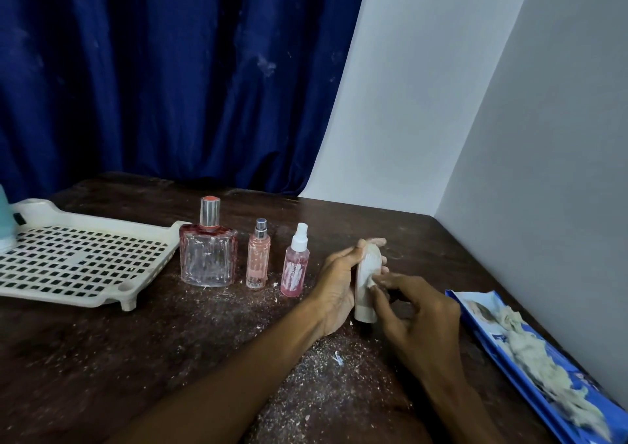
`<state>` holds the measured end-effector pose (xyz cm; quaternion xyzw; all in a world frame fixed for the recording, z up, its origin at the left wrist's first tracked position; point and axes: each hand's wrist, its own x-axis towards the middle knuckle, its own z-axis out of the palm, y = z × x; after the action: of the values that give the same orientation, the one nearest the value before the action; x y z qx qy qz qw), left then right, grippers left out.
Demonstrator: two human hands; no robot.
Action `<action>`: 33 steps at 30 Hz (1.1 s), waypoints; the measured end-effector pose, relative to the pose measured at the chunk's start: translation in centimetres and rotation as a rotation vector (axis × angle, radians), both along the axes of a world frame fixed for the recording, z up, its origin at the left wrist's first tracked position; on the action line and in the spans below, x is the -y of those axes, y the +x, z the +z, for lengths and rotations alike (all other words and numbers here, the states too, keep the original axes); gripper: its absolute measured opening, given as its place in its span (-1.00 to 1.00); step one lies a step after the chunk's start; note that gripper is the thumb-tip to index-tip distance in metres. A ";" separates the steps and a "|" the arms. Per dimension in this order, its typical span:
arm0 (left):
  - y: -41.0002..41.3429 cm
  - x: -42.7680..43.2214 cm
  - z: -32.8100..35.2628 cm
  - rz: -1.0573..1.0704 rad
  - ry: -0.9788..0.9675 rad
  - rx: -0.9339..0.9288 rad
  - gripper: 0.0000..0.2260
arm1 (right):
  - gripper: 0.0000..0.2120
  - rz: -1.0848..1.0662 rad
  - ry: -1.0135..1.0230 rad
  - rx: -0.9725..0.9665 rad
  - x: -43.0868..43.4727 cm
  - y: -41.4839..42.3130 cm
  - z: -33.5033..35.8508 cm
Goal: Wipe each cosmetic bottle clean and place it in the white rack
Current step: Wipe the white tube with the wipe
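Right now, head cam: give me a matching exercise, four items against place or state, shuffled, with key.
Items
1. large square clear glass perfume bottle with silver cap
2. small pink spray bottle with white nozzle
3. beige plastic tube
4. blue wipes pack

Place or state
A. gripped by the left hand; the right hand pinches a small white wipe against it
B. standing bottle closest to the white perforated plastic rack
C. lies at the dark wooden table edge, crumpled used wipes on top
D. standing bottle closest to the tube

Pairs: 1-B, 2-D, 3-A, 4-C
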<state>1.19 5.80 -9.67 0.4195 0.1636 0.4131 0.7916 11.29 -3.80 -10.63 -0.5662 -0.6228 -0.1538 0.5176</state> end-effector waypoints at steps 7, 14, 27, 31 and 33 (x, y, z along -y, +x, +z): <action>0.0 0.1 0.1 0.025 0.020 -0.013 -0.69 | -0.80 -0.015 0.008 -0.047 -0.5 0.0 0.2; 0.1 0.2 0.0 0.022 -0.014 0.014 -0.71 | -0.80 -0.064 -0.011 -0.022 -0.3 0.4 -0.1; -0.1 0.1 0.2 0.024 -0.071 0.048 -0.73 | -0.82 0.009 -0.014 -0.021 -0.4 -0.1 0.1; 0.0 0.1 0.2 0.015 -0.093 0.050 -0.75 | -0.82 0.062 -0.032 0.084 0.1 -0.1 0.3; 0.0 0.2 0.2 0.015 -0.092 0.051 -0.75 | -0.81 0.027 -0.025 0.073 0.1 0.1 0.2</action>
<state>1.14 5.64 -9.47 0.3707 0.1652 0.4216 0.8109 11.37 -3.93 -10.46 -0.5580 -0.6508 -0.1595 0.4895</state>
